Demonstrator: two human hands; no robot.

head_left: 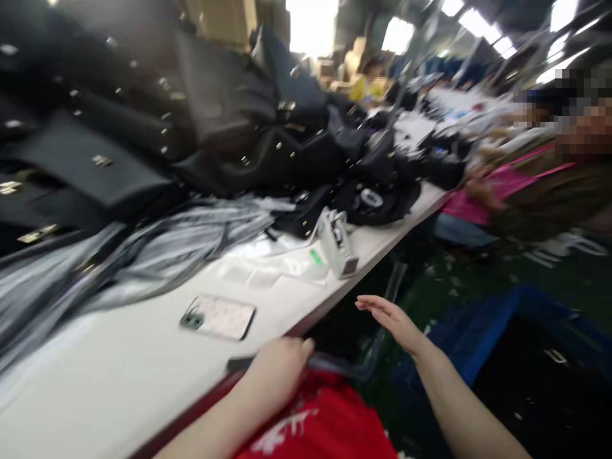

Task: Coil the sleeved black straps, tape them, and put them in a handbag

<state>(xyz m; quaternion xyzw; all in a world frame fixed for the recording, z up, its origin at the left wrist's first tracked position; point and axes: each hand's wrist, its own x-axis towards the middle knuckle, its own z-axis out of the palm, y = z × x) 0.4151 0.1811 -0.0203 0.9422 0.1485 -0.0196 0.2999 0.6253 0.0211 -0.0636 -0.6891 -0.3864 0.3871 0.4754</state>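
Observation:
My left hand point(283, 366) is closed at the front edge of the white table point(109, 363), above the red cloth over my lap point(329, 421). A short dark strip point(239, 364) shows beside its knuckles; what the fingers hold, if anything, is hidden. Off the table's edge, my right hand point(389, 319) hangs in the air with fingers stretched out and nothing in it. On the table, a phone in a pale patterned case point(220, 317) lies face down. Behind it stands a small white device point(337, 245) next to clear plastic pieces point(268, 271).
Black bags with metal fittings point(229, 127) are heaped along the table's far side. Grey plastic sheeting point(182, 242) lies before them. At right, a blue sack point(478, 331) holds black pieces. A co-worker in a pink apron point(507, 191) sits farther along the table.

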